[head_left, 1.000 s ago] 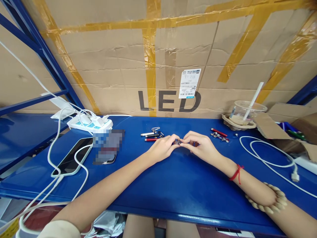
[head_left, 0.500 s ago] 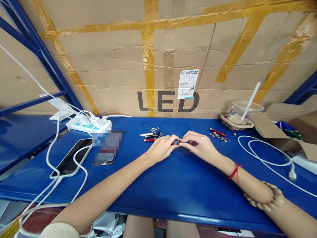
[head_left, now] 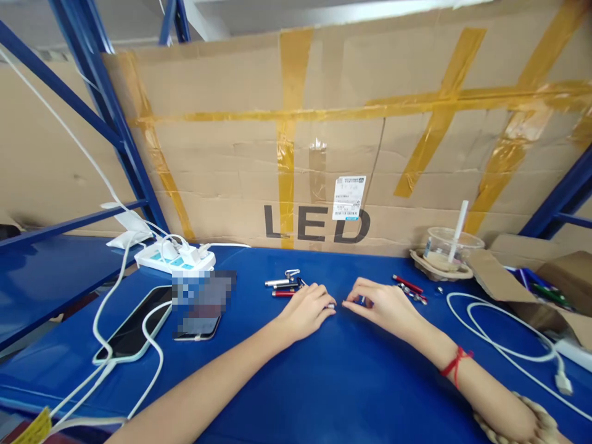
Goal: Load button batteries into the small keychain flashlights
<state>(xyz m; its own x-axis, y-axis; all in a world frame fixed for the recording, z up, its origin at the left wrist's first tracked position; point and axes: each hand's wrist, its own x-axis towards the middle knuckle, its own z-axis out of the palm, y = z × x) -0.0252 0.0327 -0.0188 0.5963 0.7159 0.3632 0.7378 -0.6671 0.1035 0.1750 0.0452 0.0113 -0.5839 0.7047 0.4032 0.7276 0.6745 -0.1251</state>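
Note:
Over the middle of the blue table, my left hand (head_left: 306,311) is closed, with a small shiny metal piece (head_left: 330,306) showing at its fingertips. Its exact kind is too small to tell. My right hand (head_left: 386,305) is a short gap to the right, thumb and forefinger pinched together; what they hold, if anything, I cannot make out. Just behind my left hand lie pen-like tubes, one silver (head_left: 276,283) and one red (head_left: 283,294), plus a metal clip (head_left: 292,273). Beyond my right hand rest another red tube (head_left: 407,283) and several small metal parts (head_left: 416,297).
A power strip (head_left: 203,266) and two phones, one white-edged (head_left: 134,327) and one dark (head_left: 197,333), lie left among white cables. On the right are a plastic cup (head_left: 437,246) in a carton holder, a coiled cable (head_left: 502,353) and an open box (head_left: 504,290). A large carton (head_left: 222,179) stands behind.
My hands, which met at the small metal piece, have moved apart, and the piece stays with my left hand. The view has tilted up.

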